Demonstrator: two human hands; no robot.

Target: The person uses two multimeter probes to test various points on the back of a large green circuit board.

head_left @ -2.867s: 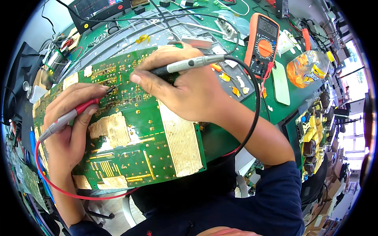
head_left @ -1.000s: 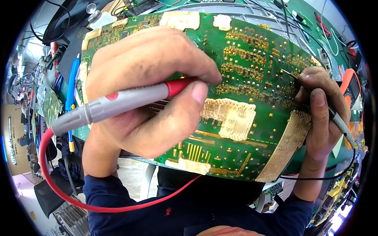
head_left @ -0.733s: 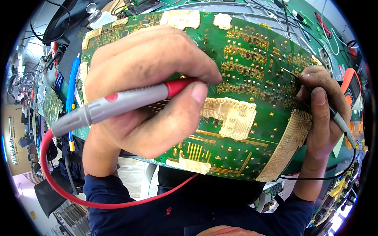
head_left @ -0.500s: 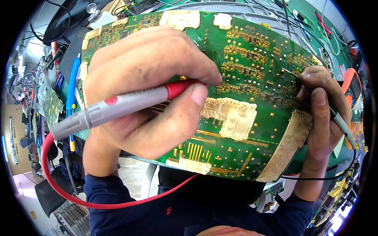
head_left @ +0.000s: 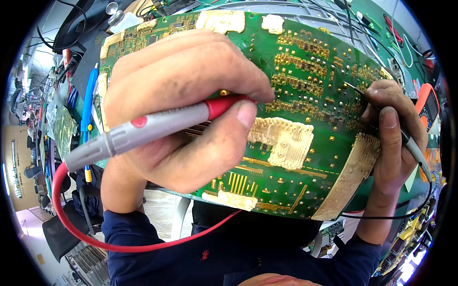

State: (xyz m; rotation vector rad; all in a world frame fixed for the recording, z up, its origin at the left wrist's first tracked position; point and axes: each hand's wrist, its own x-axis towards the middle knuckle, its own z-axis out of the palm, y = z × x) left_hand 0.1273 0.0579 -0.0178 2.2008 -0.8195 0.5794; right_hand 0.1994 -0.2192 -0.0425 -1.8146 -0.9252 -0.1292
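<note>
A large green circuit board (head_left: 310,176) with gold pads and cream adhesive patches (head_left: 291,148) fills the middle. My left hand (head_left: 191,95) grips a red-and-grey test probe (head_left: 114,140) like a pen, fingertips low over the board's middle; the probe's tip is hidden by them. My right hand (head_left: 396,133) holds a black-and-grey probe (head_left: 410,145) at the board's right side, its thin metal point at or just above a small pad right of the component rows. A red cable (head_left: 57,200) loops down from the left probe; a black one runs from the right probe.
A green bench (head_left: 377,21) with tangled wires lies behind the board. An orange multimeter (head_left: 429,100) is at the right. Blue tools (head_left: 88,105), a jar (head_left: 124,21) and scrap boards (head_left: 64,126) lie left. A black chair (head_left: 59,217) is at lower left.
Compared with the earliest frame, the view has swung, the board appearing wider and the multimeter further right; both probes now point at other spots. Over the last second hands and board have shifted only slightly.
</note>
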